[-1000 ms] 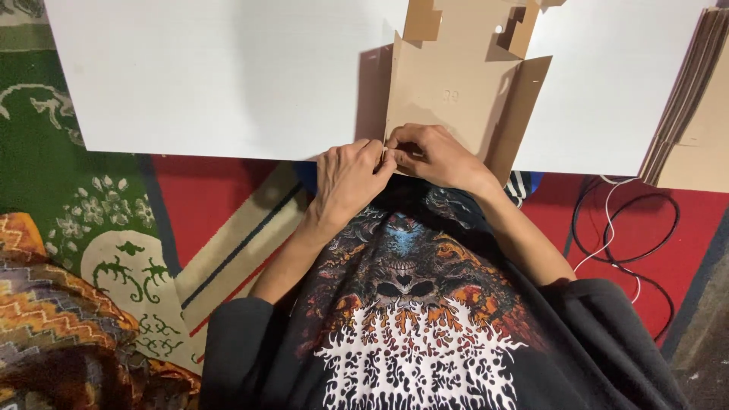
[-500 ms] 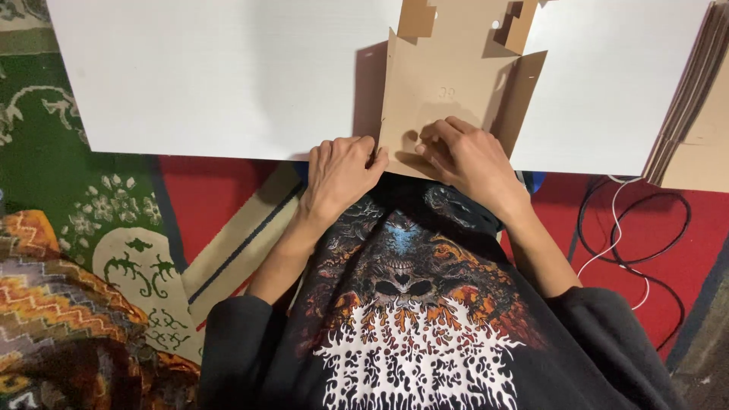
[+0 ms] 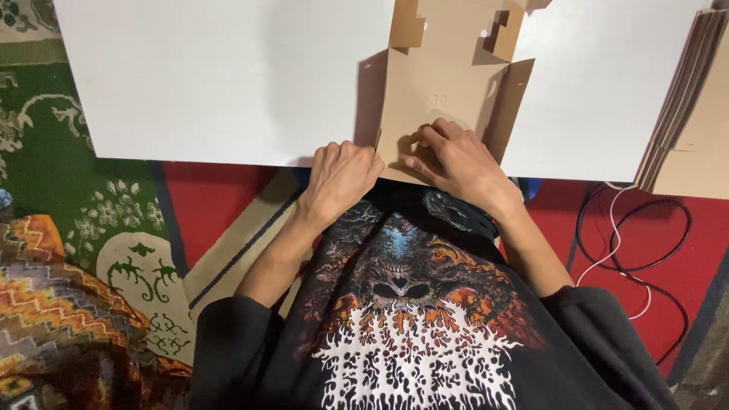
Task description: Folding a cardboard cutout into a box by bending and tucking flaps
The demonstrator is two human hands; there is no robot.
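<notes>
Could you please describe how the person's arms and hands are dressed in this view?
Both hands are bare: the left hand and right hand show no gloves, rings or watch. The forearms are uncovered too. Loose black sleeves are pushed up near the elbows, part of a black shirt with a white, orange and blue graphic print.

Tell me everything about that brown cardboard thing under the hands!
The flat brown cardboard box blank lies unfolded on the white table. It has cut-out tabs at the far end and side flaps standing up a little. The right hand presses on its near part; the left hand touches its near left edge.
</notes>
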